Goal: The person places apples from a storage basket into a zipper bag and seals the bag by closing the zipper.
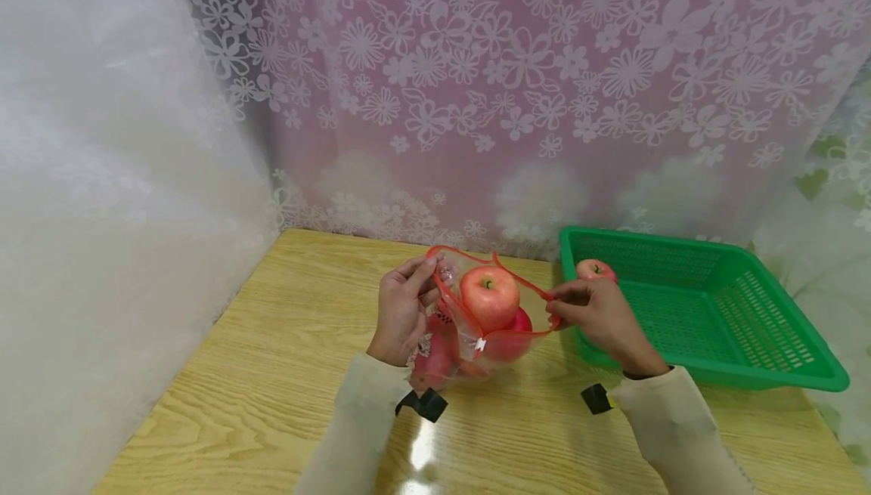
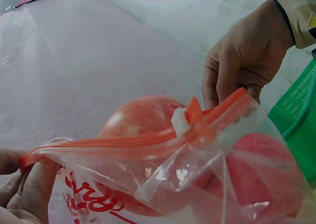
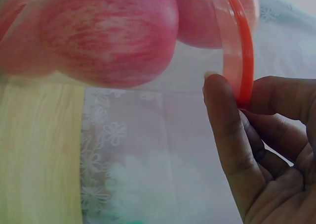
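Note:
A clear zip bag [image 1: 469, 348] with an orange-red zip edge and a white slider [image 1: 480, 344] hangs between the two hands, its mouth spread apart. Several red apples fill it; the top apple [image 1: 489, 298] shows at the opening, and a darker one [image 3: 113, 36] shows through the plastic in the right wrist view. My left hand [image 1: 401, 306] pinches the zip edge at the bag's left corner. At the opposite corner, thumb and fingers of my right hand [image 1: 605, 317] pinch the orange edge. Red lettering [image 2: 94, 199] is printed on the bag's side.
A green plastic basket [image 1: 751, 374] with slotted walls stands on the right of the wooden table [image 1: 272, 374]. One apple [image 1: 596, 269] lies in its near-left end, partly behind the right hand. A pink flowered curtain [image 1: 476, 87] hangs behind the table, and whitish sheeting covers the left side.

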The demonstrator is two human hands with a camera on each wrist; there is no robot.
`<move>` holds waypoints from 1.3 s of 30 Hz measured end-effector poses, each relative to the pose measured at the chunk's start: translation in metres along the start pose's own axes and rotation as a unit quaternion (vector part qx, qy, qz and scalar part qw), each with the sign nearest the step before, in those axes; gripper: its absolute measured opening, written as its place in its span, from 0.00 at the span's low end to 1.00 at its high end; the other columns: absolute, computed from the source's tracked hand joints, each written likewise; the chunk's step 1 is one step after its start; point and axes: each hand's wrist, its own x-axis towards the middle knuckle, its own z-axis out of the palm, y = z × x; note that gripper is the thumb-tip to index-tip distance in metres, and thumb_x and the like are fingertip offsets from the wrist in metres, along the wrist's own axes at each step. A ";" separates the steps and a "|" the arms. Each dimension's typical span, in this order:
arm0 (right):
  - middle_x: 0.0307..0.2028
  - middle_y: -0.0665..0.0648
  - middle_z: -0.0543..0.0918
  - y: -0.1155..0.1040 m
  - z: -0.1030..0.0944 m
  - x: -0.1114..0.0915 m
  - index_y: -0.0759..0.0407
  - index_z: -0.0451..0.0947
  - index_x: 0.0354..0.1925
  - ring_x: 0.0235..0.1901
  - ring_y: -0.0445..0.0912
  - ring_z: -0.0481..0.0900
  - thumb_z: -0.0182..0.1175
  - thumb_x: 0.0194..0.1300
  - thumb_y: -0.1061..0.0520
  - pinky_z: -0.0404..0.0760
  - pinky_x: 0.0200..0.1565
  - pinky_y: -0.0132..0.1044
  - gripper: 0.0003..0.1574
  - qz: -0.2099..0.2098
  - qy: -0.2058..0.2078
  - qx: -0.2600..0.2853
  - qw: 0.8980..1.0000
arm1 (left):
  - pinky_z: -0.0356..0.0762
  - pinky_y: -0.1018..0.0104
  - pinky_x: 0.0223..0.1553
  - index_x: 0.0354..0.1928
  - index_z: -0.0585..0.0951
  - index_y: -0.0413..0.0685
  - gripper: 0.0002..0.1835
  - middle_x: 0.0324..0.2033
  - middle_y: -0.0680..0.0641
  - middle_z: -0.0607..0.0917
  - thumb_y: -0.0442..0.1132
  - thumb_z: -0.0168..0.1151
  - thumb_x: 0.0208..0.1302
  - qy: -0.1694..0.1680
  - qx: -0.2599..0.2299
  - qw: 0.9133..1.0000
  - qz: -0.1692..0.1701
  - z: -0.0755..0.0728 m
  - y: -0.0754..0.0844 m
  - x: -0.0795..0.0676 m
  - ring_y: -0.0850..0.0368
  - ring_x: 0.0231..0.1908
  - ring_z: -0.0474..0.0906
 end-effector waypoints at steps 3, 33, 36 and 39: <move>0.30 0.63 0.84 -0.009 -0.004 -0.001 0.73 0.80 0.47 0.29 0.47 0.84 0.61 0.65 0.64 0.86 0.35 0.38 0.14 -0.005 0.008 -0.004 1.000 | 0.81 0.76 0.25 0.31 0.85 0.44 0.13 0.26 0.49 0.86 0.27 0.53 0.69 -0.003 -0.003 1.000 0.006 0.000 0.002 0.000 0.63 0.24 0.83; 0.29 0.59 0.84 -0.042 -0.019 0.004 0.64 0.82 0.49 0.29 0.47 0.82 0.61 0.67 0.57 0.82 0.32 0.36 0.15 -0.016 0.026 -0.065 0.997 | 0.84 0.69 0.36 0.36 0.86 0.42 0.12 0.29 0.48 0.88 0.26 0.52 0.69 -0.020 -0.013 0.999 0.040 -0.003 0.013 -0.007 0.60 0.29 0.86; 0.29 0.59 0.84 -0.038 -0.019 0.004 0.65 0.81 0.50 0.29 0.47 0.82 0.61 0.67 0.57 0.84 0.34 0.37 0.16 -0.010 0.018 -0.053 0.998 | 0.83 0.71 0.34 0.35 0.86 0.42 0.12 0.28 0.48 0.88 0.26 0.52 0.69 -0.013 -0.009 0.999 0.032 -0.002 0.012 -0.008 0.61 0.27 0.86; 0.29 0.60 0.84 -0.034 -0.019 0.003 0.66 0.80 0.50 0.29 0.47 0.82 0.61 0.67 0.58 0.84 0.34 0.37 0.16 -0.008 0.012 -0.046 0.999 | 0.83 0.72 0.32 0.33 0.85 0.43 0.13 0.28 0.48 0.88 0.26 0.52 0.69 -0.010 -0.009 1.000 0.024 -0.001 0.011 -0.008 0.61 0.27 0.85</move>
